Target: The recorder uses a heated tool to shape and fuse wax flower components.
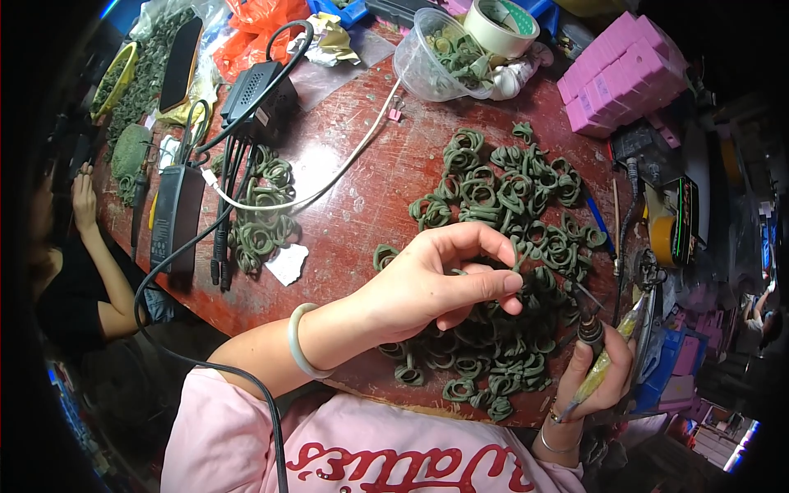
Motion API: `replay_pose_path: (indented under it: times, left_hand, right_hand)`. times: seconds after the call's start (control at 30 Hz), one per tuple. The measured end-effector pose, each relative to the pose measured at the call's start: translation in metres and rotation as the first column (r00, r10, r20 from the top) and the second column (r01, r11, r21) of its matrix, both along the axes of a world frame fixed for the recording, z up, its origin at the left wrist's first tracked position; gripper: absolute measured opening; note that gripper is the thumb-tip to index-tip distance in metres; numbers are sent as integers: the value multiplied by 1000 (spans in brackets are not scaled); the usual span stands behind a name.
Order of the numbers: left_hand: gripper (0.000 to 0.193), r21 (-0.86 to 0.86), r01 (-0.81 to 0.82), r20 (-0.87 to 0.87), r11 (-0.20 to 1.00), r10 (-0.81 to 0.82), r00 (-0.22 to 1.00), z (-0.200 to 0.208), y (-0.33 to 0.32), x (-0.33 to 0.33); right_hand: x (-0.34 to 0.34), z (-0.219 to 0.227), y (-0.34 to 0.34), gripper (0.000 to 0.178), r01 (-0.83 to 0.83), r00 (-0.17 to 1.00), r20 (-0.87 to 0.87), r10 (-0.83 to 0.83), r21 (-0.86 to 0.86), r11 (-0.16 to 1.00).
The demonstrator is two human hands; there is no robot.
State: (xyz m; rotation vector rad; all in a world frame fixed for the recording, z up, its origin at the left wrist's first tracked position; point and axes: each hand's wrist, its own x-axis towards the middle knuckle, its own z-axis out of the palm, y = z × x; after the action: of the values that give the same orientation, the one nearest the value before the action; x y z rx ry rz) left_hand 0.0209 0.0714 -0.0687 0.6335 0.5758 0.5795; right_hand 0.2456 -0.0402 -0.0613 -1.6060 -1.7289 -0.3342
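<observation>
My left hand (444,283), with a pale bangle at the wrist, reaches across a pile of dark green ring-shaped pieces (485,197). Its thumb and index finger pinch a small green piece (519,261), mostly hidden by the fingertips. At the lower right, my right hand (596,378) is closed round a soldering-iron-like tool (590,330) with a dark ribbed collar and a yellowish wrapped handle. The tool's thin metal tip points up and left toward the pinched piece; I cannot tell whether they touch.
On the red table (362,177) lie more green rings (261,234), a black adapter (177,218) and a white cable (349,164). Behind are a clear tub (423,62), a tape roll (503,26) and pink blocks (616,78). Another person's hand (84,197) rests at left.
</observation>
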Motion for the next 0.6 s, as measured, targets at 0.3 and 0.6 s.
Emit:
replay_pose_path:
  times: [0.3,0.6]
  left_hand:
    - [33,-93,-37,162,995,52,986,-1,0,2]
    - [35,-293,30,241,956,44,970,0,3,-1]
  right_hand:
    - [0,1,-1,36,0,1000,4,0,-22,1000]
    - [-1,-3,-1,34,55,998,-16,-55,-13,998]
